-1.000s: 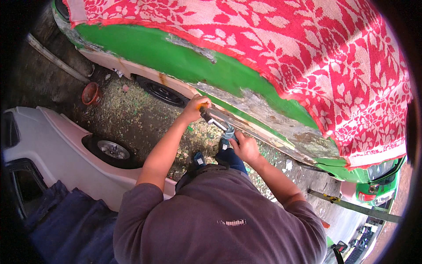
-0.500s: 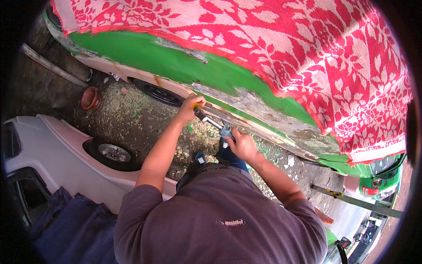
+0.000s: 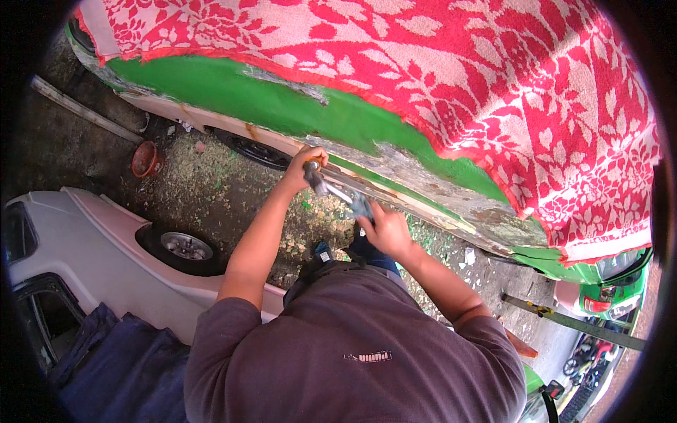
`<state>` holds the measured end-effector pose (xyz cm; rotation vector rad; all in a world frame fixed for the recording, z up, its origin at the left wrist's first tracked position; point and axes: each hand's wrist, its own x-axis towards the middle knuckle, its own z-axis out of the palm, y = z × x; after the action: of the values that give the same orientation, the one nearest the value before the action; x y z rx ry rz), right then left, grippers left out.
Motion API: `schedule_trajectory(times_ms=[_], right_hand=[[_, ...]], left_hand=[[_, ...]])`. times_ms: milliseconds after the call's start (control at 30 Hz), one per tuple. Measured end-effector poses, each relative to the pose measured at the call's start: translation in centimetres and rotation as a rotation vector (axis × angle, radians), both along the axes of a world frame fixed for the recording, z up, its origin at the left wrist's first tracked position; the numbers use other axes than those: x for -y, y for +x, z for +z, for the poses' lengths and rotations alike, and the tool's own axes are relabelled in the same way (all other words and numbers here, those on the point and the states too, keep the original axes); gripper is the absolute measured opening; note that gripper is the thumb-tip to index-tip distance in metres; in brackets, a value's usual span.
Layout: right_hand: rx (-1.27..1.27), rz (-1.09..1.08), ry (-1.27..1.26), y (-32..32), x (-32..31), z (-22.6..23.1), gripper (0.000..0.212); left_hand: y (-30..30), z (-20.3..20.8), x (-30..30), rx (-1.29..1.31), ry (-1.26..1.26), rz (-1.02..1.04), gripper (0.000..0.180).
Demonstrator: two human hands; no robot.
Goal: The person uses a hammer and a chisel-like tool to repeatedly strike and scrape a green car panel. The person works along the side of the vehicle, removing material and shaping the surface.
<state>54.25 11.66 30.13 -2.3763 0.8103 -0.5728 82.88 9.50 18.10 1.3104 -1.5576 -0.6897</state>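
My right hand (image 3: 388, 231) is closed around the blue-grey grip of a hammer (image 3: 340, 194) with a shiny metal shaft. The hammer's dark head, smeared by motion, is up against my left hand (image 3: 299, 171). My left hand is wrapped round an orange-handled tool (image 3: 319, 161) beside the lower side of a green car body (image 3: 352, 116); the tool's working end is hidden. Bare grey patches (image 3: 416, 173) and a cream sill strip show along that side. A red and pink floral cloth (image 3: 437, 70) covers the upper part of the car.
Pale and green chips (image 3: 211, 176) litter the ground under the car. To the left are a terracotta-coloured pot (image 3: 145, 159), a long pole (image 3: 84, 110) and a pale car (image 3: 134, 257) with a dark cloth (image 3: 127, 366) over it. A flat bar (image 3: 571, 321) is at the right.
The hammer head has shifted slightly up and left, onto the left hand's tool. Both hands stay in nearly the same place and keep their grips.
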Motion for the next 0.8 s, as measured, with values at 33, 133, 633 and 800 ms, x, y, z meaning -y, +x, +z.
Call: schedule_trajectory(times_ms=[33,133,633,800], right_hand=[[-0.064,-0.019,0.003,0.4,0.7,-0.7,0.033],[-0.046,-0.048,-0.003,0.8,0.7,0.0,0.033],[-0.172,-0.068,0.044,1.3,1.2,-0.8,0.035],[0.005,-0.015,0.006,0.9,0.2,-0.4,0.028]], left_hand=[[0.2,-0.3,0.0,-0.133,0.119,-0.011,0.013],[-0.2,0.9,0.1,-0.085,0.161,0.02,0.013],[0.0,0.7,-0.4,-0.106,0.168,0.055,0.011],[0.6,-1.7,-0.5,-0.173,0.046,0.011,0.015]])
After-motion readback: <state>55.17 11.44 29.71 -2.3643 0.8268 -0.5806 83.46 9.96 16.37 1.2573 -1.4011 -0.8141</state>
